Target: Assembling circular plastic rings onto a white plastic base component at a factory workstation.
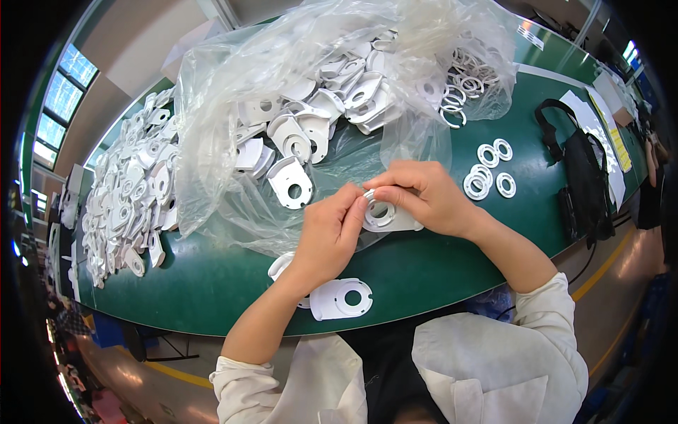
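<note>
Over the middle of the green table, both my hands pinch a white plastic plate with a round hole [402, 222]. A white ring [382, 220] appears to sit around the hole, partly covered by my fingers. My left hand [326, 237] is closed at the plate's left edge, thumb and fingertips together. From the right, my right hand [431, 200] is closed over the plate's top, its thumb on the rim. Near my left wrist lies a similar white plate [328, 302], with another [280, 264] partly hidden by the wrist.
A clear plastic bag [212, 152] spreads across the table, holding many white plates [318, 106] and loose rings [466, 86]. More plates form a heap [131, 205] at the left. Several white rings [506, 185] lie at right, beside a black strapped pouch [585, 166] and papers.
</note>
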A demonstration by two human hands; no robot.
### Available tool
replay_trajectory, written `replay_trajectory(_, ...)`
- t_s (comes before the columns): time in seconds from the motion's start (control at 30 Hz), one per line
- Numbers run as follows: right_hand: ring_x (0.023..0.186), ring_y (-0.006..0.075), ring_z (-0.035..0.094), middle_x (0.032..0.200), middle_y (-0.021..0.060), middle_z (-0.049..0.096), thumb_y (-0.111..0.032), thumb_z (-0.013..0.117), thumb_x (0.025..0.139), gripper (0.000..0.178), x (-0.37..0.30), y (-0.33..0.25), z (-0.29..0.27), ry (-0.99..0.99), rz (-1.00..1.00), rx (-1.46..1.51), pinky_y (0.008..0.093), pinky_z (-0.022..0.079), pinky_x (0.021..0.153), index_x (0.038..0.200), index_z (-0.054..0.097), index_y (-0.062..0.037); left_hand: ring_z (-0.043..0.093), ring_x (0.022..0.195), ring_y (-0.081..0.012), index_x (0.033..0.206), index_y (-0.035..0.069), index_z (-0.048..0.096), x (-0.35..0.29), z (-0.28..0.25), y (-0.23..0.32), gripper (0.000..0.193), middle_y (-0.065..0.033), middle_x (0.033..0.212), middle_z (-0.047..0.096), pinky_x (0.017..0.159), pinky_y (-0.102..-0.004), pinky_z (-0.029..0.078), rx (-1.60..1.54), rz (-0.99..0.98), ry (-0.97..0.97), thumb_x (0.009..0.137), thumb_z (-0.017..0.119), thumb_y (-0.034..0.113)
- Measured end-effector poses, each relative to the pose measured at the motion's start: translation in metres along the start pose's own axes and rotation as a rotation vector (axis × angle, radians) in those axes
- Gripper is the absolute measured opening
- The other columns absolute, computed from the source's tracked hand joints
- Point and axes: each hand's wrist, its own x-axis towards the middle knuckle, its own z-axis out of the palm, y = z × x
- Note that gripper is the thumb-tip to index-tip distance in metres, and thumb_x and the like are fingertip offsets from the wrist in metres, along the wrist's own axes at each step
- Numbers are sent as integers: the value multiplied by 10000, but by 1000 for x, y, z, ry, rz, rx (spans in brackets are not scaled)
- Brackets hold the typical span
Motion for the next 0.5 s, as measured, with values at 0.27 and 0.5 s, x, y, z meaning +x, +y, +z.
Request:
replay_trajectory(0.27, 701, 124, 602, 802, 59, 661, -133, 629, 903, 152, -3, -5, 8, 52, 105, 47, 252, 463, 634, 942, 670, 7, 489, 501, -205, 883, 5, 573, -1, 4, -6, 179, -111, 630, 553, 500, -307, 383, 94, 41, 67, 949, 519, 162)
replay_trajectory(0.5, 828, 60, 604, 900, 28, 643, -184, 575, 963, 181, 2, 5, 14, 213, 372, 715, 221, 506, 698, 1037, 586, -20, 621, 608, -209, 1117, -12, 412, 0, 16, -4, 292, -151, 821, 651, 551, -301, 471, -232, -34, 148, 942, 559, 171)
